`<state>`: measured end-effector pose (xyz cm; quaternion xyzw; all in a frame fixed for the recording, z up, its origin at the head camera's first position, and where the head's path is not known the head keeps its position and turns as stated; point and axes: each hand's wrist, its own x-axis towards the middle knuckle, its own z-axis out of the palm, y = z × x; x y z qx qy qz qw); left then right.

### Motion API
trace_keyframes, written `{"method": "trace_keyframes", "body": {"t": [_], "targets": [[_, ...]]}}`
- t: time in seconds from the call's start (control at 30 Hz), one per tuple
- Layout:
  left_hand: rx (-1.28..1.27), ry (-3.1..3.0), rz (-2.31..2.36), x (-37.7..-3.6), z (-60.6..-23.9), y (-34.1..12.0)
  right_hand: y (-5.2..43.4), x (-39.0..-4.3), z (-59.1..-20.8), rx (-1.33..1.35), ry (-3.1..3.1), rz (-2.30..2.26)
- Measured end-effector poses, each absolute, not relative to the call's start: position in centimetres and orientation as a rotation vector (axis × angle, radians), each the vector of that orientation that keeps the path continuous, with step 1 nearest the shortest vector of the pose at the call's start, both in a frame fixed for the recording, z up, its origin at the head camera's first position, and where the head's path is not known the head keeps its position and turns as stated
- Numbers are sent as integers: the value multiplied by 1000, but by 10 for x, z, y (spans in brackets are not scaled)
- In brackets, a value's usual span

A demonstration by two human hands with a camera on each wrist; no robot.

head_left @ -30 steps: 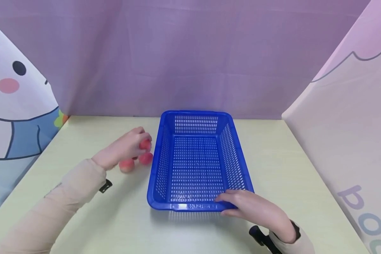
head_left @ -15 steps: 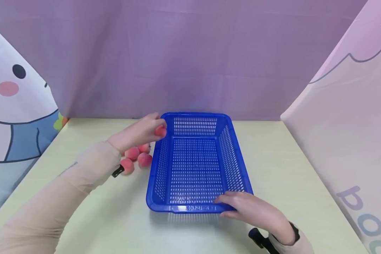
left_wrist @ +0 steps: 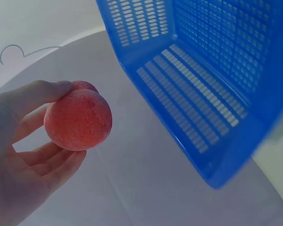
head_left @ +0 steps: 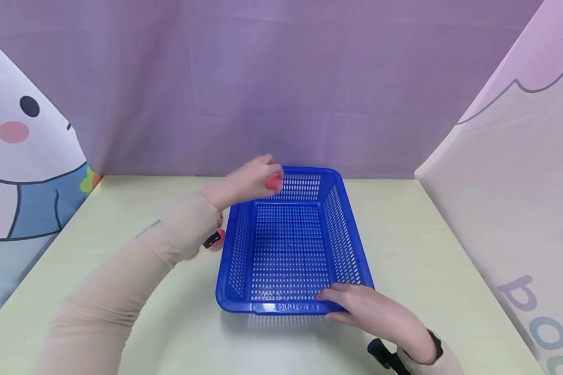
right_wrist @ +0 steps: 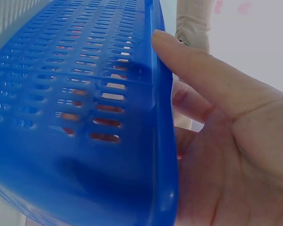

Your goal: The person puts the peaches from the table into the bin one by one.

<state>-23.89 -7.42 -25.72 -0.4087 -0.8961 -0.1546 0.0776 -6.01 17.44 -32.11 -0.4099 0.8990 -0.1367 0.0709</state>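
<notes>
A reddish-pink peach (left_wrist: 79,120) is held between the thumb and fingers of my left hand (head_left: 252,181). In the head view that hand is above the far left part of a blue plastic basket (head_left: 288,250) with slotted walls. The basket's visible floor is bare. My right hand (head_left: 372,308) grips the basket's near right rim, with the thumb on one side of the wall and the fingers on the other, as the right wrist view shows. Left of the basket, more peaches (head_left: 219,238) lie on the table, mostly hidden behind my left forearm.
The pale table (head_left: 417,250) carries the basket near its middle. A purple cloth (head_left: 281,83) hangs along the back edge. Printed cloth panels stand at left (head_left: 28,146) and right (head_left: 511,182). Black straps are on both wrists.
My left hand lifted the peach from beside the basket and moved right and away, over the basket's far end. My right hand stays on the rim; the basket has hardly shifted.
</notes>
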Motion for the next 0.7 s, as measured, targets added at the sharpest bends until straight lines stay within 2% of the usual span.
{"method": "trace_keyframes", "body": {"t": [0.7], "targets": [[-1169,-2752,-642,-261,-279,2,170,-59,-321,-1213,2709,-403]]}}
